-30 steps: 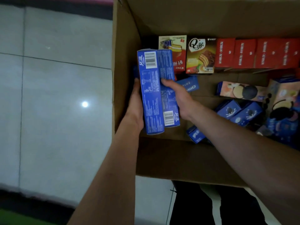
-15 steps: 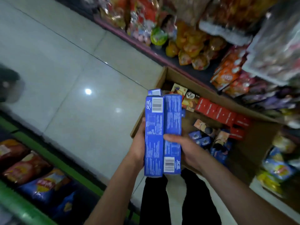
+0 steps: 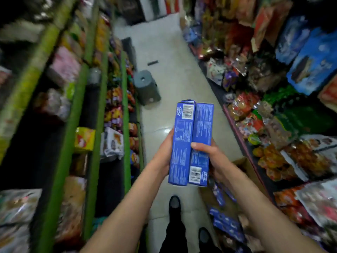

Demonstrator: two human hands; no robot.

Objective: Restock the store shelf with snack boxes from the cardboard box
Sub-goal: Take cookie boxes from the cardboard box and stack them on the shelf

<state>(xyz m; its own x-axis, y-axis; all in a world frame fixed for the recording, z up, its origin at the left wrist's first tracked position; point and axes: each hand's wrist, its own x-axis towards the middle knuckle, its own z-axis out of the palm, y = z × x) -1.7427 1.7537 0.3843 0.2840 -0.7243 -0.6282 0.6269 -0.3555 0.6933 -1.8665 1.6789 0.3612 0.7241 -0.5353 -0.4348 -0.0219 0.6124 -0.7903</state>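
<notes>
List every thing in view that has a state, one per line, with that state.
blue snack boxes: two side by side, upright, closed, held over the aisle floor
left hand: grips the left box from its outer side
right hand: grips the right box, thumb across its face
cardboard box: on the floor, open, blue packs still inside
grey stool: standing upright in the aisle
</notes>
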